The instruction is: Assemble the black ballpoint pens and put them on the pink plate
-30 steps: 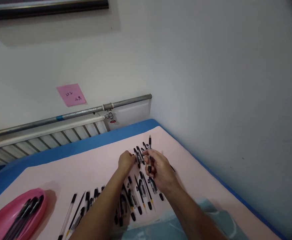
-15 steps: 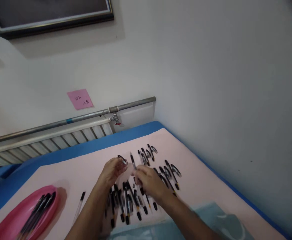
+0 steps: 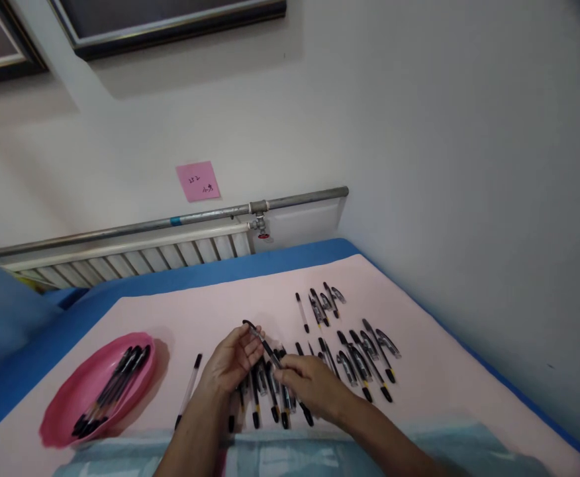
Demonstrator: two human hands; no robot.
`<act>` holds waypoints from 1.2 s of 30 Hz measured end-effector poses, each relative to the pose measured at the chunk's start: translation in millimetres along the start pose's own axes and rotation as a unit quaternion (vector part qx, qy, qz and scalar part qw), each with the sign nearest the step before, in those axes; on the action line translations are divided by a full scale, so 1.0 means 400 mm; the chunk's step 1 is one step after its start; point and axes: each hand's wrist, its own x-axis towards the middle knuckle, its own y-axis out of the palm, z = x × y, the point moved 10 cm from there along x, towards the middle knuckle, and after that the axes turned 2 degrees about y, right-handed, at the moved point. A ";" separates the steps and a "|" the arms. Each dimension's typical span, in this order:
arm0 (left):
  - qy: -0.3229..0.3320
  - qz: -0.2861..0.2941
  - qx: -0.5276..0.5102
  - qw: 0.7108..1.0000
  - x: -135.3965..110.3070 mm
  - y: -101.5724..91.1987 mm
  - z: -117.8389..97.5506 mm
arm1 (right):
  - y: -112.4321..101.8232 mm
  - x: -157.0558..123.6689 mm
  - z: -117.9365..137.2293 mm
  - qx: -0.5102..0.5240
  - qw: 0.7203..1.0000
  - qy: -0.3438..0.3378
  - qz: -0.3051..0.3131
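One blue table (image 3: 136,283), the biggest thing in play, spread with one pink sheet (image 3: 191,319); two picture frames (image 3: 185,31) above it, the left one swinging fully into sight when half a second ago only a shadowed sliver showed. One pink bowl (image 3: 74,377) on the left, its whole outline now in view where the frame edge cut it before, and at least three black pens (image 3: 114,387) lying inside.

Now the two hands! The left hand (image 3: 235,361) is palm up, fingers half curled, fingertips pinching one clear cap (image 3: 251,329) with its dark clip. The right hand (image 3: 314,384) is closed, thumb and forefinger tight on one dark-gripped pen (image 3: 271,356). And they've met: a gap parted cap and pen half a second ago; now they sit in one line over the sheet, between the hands. Whether the cap is fully seated, I can't tell.

One pink note (image 3: 198,181) on the wall. Two pens lie singly, one left (image 3: 189,387) and one farther back (image 3: 302,313). Smallest now: about four loose caps (image 3: 388,343) at near right, about three beyond, the crowd under the hands too overlapped to count.
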 end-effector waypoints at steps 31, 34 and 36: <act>0.078 0.077 0.111 0.988 -0.053 0.079 0.025 | -0.012 0.003 0.004 -0.017 0.998 -0.042 -0.049; 0.083 0.081 0.111 0.987 -0.053 0.082 0.027 | -0.012 0.002 0.003 -0.012 0.998 -0.037 -0.050; 0.087 0.085 0.111 0.986 -0.053 0.084 0.027 | -0.012 0.001 0.004 -0.007 0.998 -0.034 -0.051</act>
